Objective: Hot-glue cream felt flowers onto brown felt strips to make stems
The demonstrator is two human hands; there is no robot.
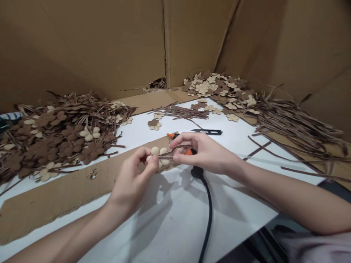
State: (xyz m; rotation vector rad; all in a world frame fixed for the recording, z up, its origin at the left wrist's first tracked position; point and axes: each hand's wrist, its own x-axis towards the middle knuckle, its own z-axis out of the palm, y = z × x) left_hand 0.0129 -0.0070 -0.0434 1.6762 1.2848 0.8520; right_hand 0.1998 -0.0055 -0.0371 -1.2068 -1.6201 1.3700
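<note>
Between thumb and fingers, my left hand (139,170) pinches a cream flower cutout (155,151). A brown stitched strip (179,147) runs from the flower to my right hand (201,151), whose thumb and fingers are closed on it. The strip bends into a narrow loop. Behind and under my right hand lies an orange and black corded tool (171,135), mostly covered by the hand; its black cord (210,212) runs down toward the front edge. Just beyond it are black thread snips (210,132).
A long cardboard strip (68,193) crosses the white board (170,233). Flower cutouts with strips form a pile (71,128) at left. Loose flowers (211,86) and a heap of brown strips (296,120) lie at right. Short strips (186,111) lie mid-board. Cardboard walls (82,44) stand behind.
</note>
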